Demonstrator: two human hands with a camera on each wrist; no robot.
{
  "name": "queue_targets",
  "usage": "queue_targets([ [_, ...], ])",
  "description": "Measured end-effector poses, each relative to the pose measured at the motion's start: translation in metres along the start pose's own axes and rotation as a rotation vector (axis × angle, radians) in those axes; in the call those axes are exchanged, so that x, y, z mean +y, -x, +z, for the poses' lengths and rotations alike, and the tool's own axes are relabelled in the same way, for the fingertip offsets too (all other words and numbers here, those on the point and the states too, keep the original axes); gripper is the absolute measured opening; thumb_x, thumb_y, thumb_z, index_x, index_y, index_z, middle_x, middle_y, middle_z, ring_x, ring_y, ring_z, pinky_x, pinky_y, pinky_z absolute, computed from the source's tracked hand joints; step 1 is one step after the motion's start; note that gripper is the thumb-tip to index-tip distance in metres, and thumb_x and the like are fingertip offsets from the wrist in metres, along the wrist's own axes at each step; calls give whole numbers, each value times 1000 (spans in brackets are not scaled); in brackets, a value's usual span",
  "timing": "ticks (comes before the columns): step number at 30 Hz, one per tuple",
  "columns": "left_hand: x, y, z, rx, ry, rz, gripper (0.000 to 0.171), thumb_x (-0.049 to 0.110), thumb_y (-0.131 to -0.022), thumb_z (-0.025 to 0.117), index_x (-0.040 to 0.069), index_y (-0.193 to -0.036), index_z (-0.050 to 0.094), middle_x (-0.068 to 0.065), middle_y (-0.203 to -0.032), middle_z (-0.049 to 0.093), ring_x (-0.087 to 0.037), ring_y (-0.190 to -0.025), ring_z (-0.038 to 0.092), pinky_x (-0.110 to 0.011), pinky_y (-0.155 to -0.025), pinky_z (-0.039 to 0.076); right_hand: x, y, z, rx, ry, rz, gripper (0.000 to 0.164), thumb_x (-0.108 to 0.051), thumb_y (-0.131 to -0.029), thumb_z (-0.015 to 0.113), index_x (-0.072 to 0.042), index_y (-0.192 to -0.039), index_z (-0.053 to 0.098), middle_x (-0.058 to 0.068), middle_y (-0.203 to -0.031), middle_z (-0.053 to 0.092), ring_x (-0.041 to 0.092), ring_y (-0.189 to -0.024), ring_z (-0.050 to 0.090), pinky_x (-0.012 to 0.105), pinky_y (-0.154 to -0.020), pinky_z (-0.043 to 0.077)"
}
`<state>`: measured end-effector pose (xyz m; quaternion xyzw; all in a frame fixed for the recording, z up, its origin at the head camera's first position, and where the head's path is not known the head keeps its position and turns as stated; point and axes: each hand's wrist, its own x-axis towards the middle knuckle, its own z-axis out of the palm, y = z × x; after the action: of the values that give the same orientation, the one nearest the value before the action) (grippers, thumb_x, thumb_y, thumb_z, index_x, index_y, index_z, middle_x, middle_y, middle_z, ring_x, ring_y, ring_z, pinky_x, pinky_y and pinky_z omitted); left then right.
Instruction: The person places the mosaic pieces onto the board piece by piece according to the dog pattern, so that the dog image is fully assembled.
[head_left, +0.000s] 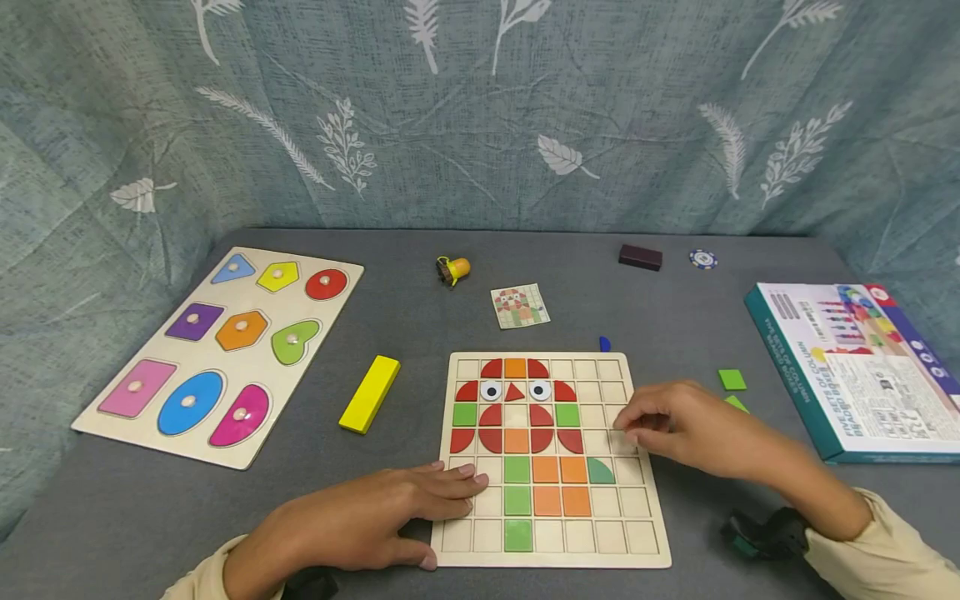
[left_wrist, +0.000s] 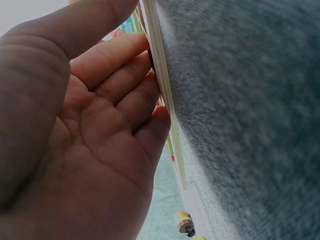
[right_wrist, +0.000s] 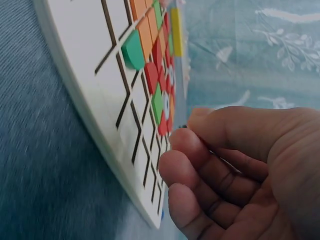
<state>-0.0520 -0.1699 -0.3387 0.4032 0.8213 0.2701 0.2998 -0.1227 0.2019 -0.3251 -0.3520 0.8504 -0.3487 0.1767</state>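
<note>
A wooden grid board (head_left: 626, 537) bears an owl-like pattern of red, orange and green pieces with two round eyes. My left hand (head_left: 382, 508) rests at its lower left, fingers straight over the edge squares and thumb at the corner. Above the board's right edge is my right hand (head_left: 690, 425), fingers loosely curled, thumb near the index fingertip; no piece shows between them. A teal quarter-round piece (head_left: 601, 472) lies in a square left of that hand, also seen in the right wrist view as a teal piece (right_wrist: 133, 51).
A pattern card (head_left: 520, 306) and a blue piece (head_left: 605, 343) lie beyond the board. Green squares (head_left: 732, 379) lie near the game box (head_left: 862, 375). Left are a yellow block (head_left: 370, 394) and a shape puzzle (head_left: 247, 325). Farther back sit an acorn-like toy (head_left: 453, 269), a dark block (head_left: 641, 257) and a chip (head_left: 703, 259).
</note>
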Motion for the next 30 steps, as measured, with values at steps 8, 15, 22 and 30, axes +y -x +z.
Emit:
queue_targets([
  [8, 0, 1, -1, 1, -6, -1, 60, 23, -88, 73, 17, -143, 50, 9, -152, 36, -22, -141, 32, -42, -108, 36, 12, 15, -6, 54, 82, 58, 16, -8, -91, 69, -16, -103, 73, -10, -99, 66, 5, -82, 57, 26, -69, 51],
  [15, 0, 1, 0, -4, -3, 3, 60, 24, -89, 73, 17, -144, 50, 9, -152, 36, -21, -141, 32, -41, -108, 35, 26, 36, -8, 140, 122, 130, 18, -13, -91, 70, -15, -109, 73, -8, -103, 65, 3, -85, 57, 27, -68, 51],
  [22, -1, 1, 1, -2, -1, 2, 60, 23, -89, 73, 17, -143, 50, 9, -151, 36, -21, -141, 32, -42, -109, 35, 40, 55, -19, 263, 186, 187, 24, -7, -86, 73, -10, -110, 72, 4, -109, 66, 1, -83, 58, 26, -66, 51],
  [30, 0, 2, 0, 7, -10, 5, 61, 23, -88, 74, 16, -143, 50, 8, -151, 37, -20, -140, 33, -41, -108, 35, 56, 66, -23, 331, 196, 226, 31, -5, -82, 77, -5, -112, 70, 17, -116, 63, 1, -85, 57, 20, -67, 49],
])
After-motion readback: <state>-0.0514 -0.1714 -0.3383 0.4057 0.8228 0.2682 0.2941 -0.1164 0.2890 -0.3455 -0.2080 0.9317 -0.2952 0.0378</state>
